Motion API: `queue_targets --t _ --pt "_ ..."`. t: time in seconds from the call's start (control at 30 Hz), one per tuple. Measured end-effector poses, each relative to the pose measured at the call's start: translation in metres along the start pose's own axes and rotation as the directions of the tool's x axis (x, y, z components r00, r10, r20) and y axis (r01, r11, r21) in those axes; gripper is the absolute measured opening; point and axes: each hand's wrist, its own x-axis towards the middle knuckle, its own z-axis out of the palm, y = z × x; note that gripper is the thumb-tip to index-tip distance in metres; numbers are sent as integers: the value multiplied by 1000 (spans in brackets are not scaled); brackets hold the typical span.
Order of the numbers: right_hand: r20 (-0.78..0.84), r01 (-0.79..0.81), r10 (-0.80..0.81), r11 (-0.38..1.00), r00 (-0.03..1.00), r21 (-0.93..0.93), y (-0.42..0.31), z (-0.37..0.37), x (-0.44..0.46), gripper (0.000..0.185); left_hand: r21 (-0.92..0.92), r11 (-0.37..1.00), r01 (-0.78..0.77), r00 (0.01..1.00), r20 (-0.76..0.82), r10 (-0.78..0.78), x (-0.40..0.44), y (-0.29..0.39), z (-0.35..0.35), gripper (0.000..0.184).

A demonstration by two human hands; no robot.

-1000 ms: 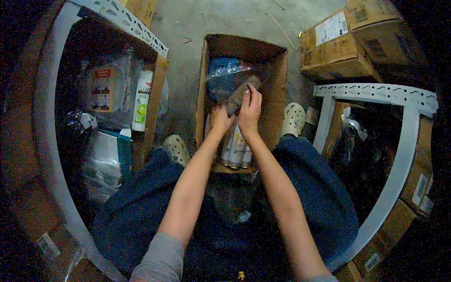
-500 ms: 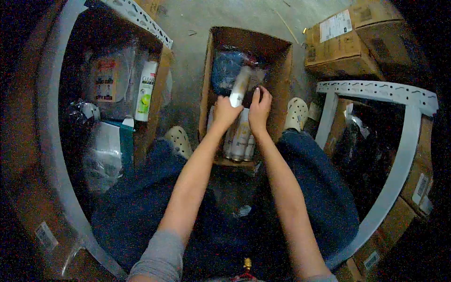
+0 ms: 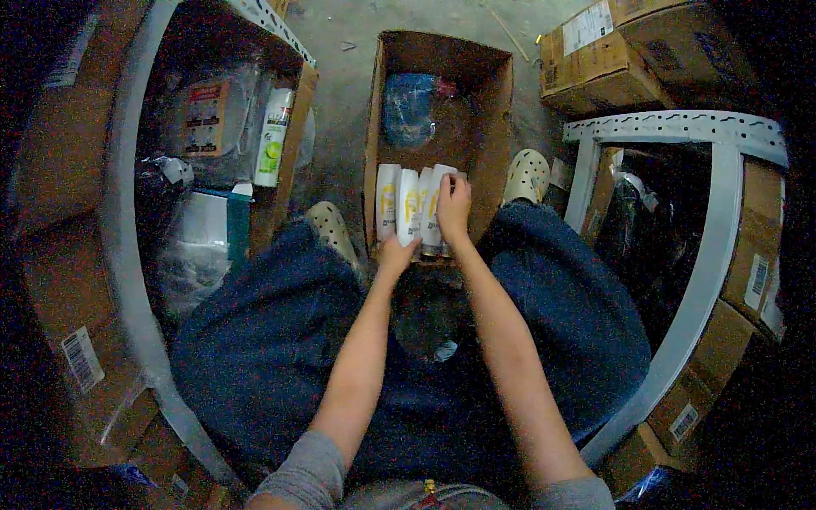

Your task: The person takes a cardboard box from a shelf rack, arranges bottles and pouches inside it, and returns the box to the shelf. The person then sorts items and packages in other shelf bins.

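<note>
Several white bottles with yellow and dark print lie side by side at the near end of an open cardboard box (image 3: 372,127) on the floor between my feet. My left hand (image 3: 397,253) is closed on the lower end of one white bottle (image 3: 408,204), which lies on top of the row. At the right of the row, my right hand (image 3: 455,206) has its fingers bent over the upper part of another bottle (image 3: 437,204). Its palm side is hidden. A blue plastic-wrapped bundle (image 3: 408,115) sits at the box's far left.
To the left, a box holds a white-and-green shampoo bottle (image 3: 272,140) and plastic-wrapped goods. Metal shelf frames (image 3: 671,127) stand on both sides. Taped cartons (image 3: 586,68) sit at the back right. My clog-covered feet (image 3: 527,177) flank the central box.
My left hand has brought the white bottle back toward me from the box's middle, onto the row. My right hand has come down onto the right-hand bottles. The view has shifted slightly.
</note>
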Motion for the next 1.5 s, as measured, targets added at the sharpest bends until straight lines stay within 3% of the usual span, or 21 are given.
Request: queue_targets --t 0.1,0.27,0.5,0.57,0.6,0.67,0.7,0.73,0.77,0.8,0.83,0.97,1.0,1.07,1.13,1.17,1.23,1.27,1.3,1.33,1.5 --pt "4 -9 9 1000 1000 -21 -1 -2 -9 30 -14 1000 -9 995 -97 8 -8 6 -7 47" --pt "74 8 -5 999 997 -47 -4 -7 -11 26 525 823 217 962 -260 -87 -3 26 -3 56" --pt "72 -12 11 1000 997 19 -16 4 19 27 319 918 235 961 -220 -169 17 77 -29 53" --pt "59 -65 63 998 996 25 -13 15 35 28 350 930 -116 945 -249 212 35 85 -30 53" --pt "69 -190 182 973 981 132 -8 23 44 28 350 929 -119 944 -251 216 49 85 -29 53" --pt "90 -309 296 921 951 237 17 49 65 30 554 751 -360 778 -267 569 85 74 -20 55" --pt "3 -436 471 815 882 382 37 68 77 30 554 749 -363 777 -264 572 93 88 -26 55" --pt "-53 -521 637 672 769 526 48 78 83 30 323 901 -290 864 -317 392 94 109 -35 57" --pt "-56 -522 639 672 767 525 31 69 83 30 70 981 -181 928 -317 194 99 122 -39 59" --pt "55 -544 701 500 711 674 -5 50 84 30 -73 973 -221 927 -326 186 110 120 -39 62" --pt "181 -548 733 298 656 782 -24 39 83 30 -73 974 -216 929 -323 181 125 114 -39 62" --pt "486 -710 623 167 614 684 -1 42 100 26 69 971 -229 958 -163 238 146 110 -46 45" --pt "553 -719 591 68 588 692 0 39 101 24 -176 953 -247 964 -141 224 143 118 -45 40" --pt "618 -725 552 -34 560 688 -6 32 103 23 -684 694 -226 967 -74 243 131 136 -47 44" --pt "669 -598 412 -304 619 741 -8 26 106 21 -785 575 -230 966 -112 234 112 154 -53 45" --pt "670 -600 413 -303 617 740 -19 19 105 21 -868 439 -233 965 -149 218 109 157 -52 45" --pt "651 -482 452 -440 610 757 -38 5 104 21 -829 494 -263 965 -233 123 129 139 -29 43" --pt "645 -308 466 -611 606 730 -41 5 111 23 -953 303 -14 993 -49 -106 133 137 -19 41" --pt "648 -309 464 -613 604 727 -44 4 112 23 -978 46 202 942 182 -282 137 132 -13 40" --pt "621 -250 486 -627 614 738 -48 1 112 23 -959 -120 257 933 279 -228 144 128 -14 35" --pt "600 -171 426 -702 677 691 -41 5 114 30 -949 -222 226 915 285 -287 174 112 -13 32"
